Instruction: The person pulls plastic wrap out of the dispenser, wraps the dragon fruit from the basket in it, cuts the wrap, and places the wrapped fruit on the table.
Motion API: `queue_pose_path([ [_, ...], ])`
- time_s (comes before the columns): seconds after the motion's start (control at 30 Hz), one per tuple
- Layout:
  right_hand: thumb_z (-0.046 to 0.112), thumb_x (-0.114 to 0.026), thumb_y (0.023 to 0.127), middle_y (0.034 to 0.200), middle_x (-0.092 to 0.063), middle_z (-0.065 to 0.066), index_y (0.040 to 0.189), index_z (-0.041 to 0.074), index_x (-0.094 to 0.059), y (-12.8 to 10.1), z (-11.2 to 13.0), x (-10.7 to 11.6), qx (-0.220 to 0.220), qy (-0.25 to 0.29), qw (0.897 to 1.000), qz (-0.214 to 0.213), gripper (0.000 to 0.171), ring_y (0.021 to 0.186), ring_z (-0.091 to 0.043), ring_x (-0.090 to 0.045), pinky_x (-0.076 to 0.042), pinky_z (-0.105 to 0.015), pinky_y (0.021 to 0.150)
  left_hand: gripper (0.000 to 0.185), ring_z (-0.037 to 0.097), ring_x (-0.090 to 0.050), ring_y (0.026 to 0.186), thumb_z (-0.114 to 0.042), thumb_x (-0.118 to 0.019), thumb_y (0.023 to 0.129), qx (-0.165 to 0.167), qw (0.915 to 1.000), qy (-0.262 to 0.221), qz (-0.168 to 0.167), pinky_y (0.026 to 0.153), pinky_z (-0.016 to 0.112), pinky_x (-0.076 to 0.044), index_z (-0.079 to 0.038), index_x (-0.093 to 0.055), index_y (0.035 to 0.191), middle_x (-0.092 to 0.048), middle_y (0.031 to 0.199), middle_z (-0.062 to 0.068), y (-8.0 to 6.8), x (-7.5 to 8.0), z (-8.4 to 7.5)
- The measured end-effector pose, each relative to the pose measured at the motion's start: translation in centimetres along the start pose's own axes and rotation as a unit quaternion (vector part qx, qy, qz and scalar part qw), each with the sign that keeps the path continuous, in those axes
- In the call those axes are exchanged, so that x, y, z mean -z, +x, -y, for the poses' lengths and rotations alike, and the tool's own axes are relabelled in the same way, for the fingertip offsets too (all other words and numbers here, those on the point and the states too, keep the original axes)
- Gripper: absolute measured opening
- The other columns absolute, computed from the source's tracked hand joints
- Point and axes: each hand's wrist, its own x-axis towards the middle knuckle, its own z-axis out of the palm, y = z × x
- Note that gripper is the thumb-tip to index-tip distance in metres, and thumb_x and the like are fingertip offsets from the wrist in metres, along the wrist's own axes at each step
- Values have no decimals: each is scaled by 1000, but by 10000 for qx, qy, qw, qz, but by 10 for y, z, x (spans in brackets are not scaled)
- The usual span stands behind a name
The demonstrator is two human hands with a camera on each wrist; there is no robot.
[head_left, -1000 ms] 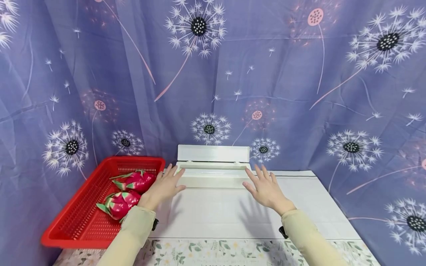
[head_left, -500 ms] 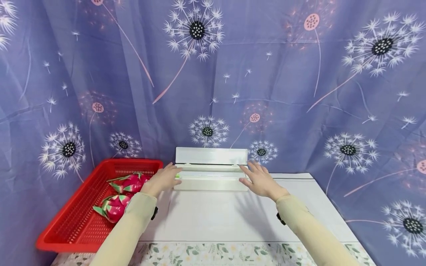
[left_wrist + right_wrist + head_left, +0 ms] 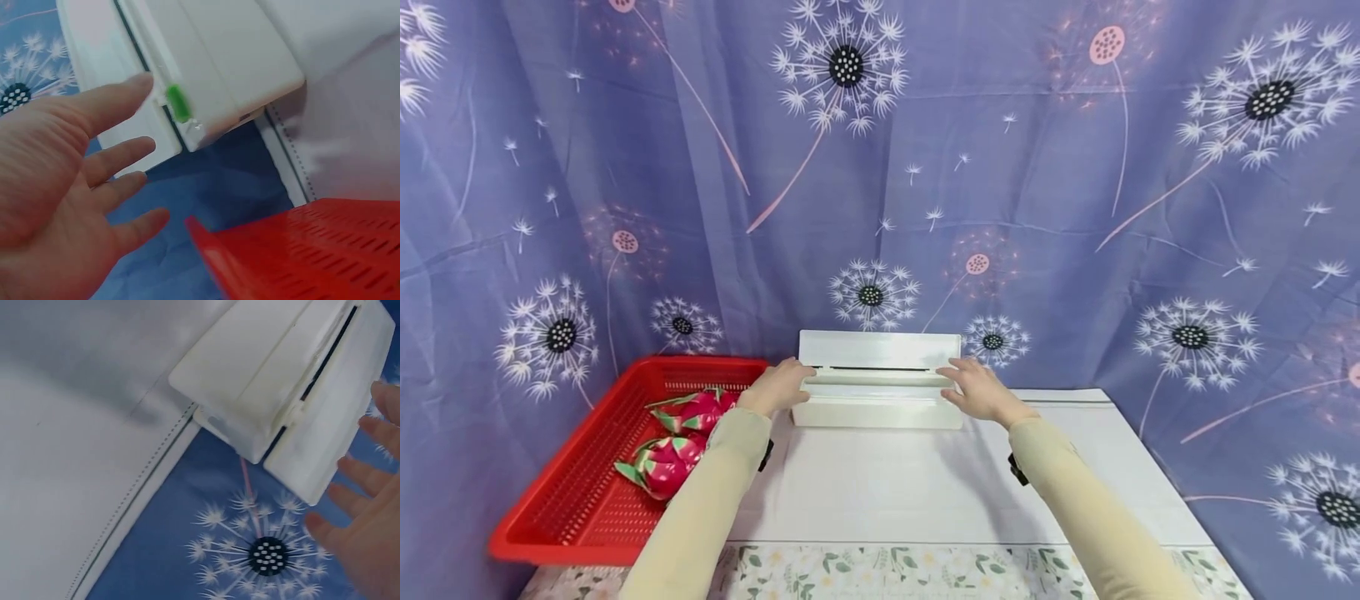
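Framing the white box [image 3: 877, 400] at both ends, my left hand [image 3: 777, 388] and right hand [image 3: 976, 390] hide its corners; contact unclear. Fingers spread, holding nothing. Red basket [image 3: 572, 492] crowds the left; bare tabletop [image 3: 887, 492] lies nearer me.

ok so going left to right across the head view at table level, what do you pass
red basket → dragon fruits → left hand → white box → right hand → bare white tabletop
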Motion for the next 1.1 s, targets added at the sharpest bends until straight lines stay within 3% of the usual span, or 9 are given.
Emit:
queue_pose_path([
  [0.37,14,-67,92,142,-46,-23,129,11,-63,18,-7,-7,175,-23,9998,56,37,132,-44,-39,-27,-68,103,25,32,-58,108,-5,-73,84,29,9999,147,-8,90,53,-45,-7,-72,109,-66,110,11,13,-15,-3],
  [0.5,13,-69,89,140,-49,-22,126,12,-65,23,-8,-9,160,-141,9997,75,37,130,-43,-41,-26,-68,103,8,28,-59,94,-4,-68,83,195,9986,466,-140,84,51,-45,-8,-73,88,-67,92,6,18,-17,-7],
  [0.6,9,-70,87,133,-55,-18,124,12,-67,26,-8,-12,141,-288,9994,160,37,125,-41,-46,-28,-66,104,10,28,-57,88,-4,-66,83,365,9969,665,-229,81,51,-43,-9,-67,75,-64,83,5,21,-18,-11],
  [0.83,-3,-64,85,111,-61,-8,119,17,-71,33,-6,-17,-119,-958,9945,399,40,112,-34,-50,-31,-62,103,5,34,-57,96,-6,-66,86,739,9927,855,-433,84,55,-42,-3,-70,88,-66,93,15,23,-20,-15],
  [1.1,5,-70,87,106,-60,-6,115,16,-72,39,-6,-20,-221,-800,9950,550,31,107,-31,-50,-34,-64,100,6,32,-57,94,-5,-65,87,762,9914,879,-598,81,52,-44,-5,-71,85,-66,91,13,23,-26,-10],
])
